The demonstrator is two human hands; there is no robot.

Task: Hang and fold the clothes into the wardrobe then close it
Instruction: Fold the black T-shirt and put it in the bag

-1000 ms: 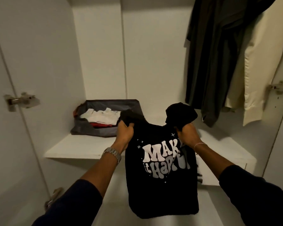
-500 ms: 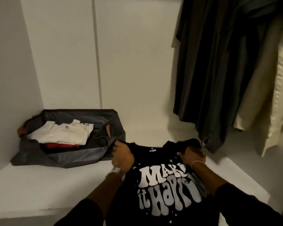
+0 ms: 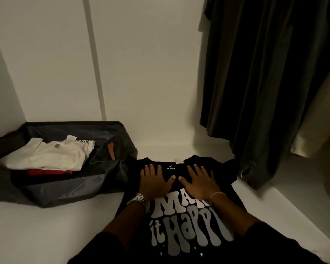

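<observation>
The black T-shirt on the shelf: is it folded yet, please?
Spread, not folded: the black T-shirt lies print-up on the shelf.

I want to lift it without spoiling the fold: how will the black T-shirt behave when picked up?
Probably floppy: the T-shirt lies flat under both hands. Likely light. Its sleeves already bunch, so it may sag.

The black T-shirt is soft matt cloth, its pale lettering a smooth, flat print. The shelf and back wall look like smooth white laminate — matt, faintly sheened. The grey bag is slick synthetic fabric. A wristwatch shows bright metal links — the hanging dark garment is heavy matt cloth.
</observation>
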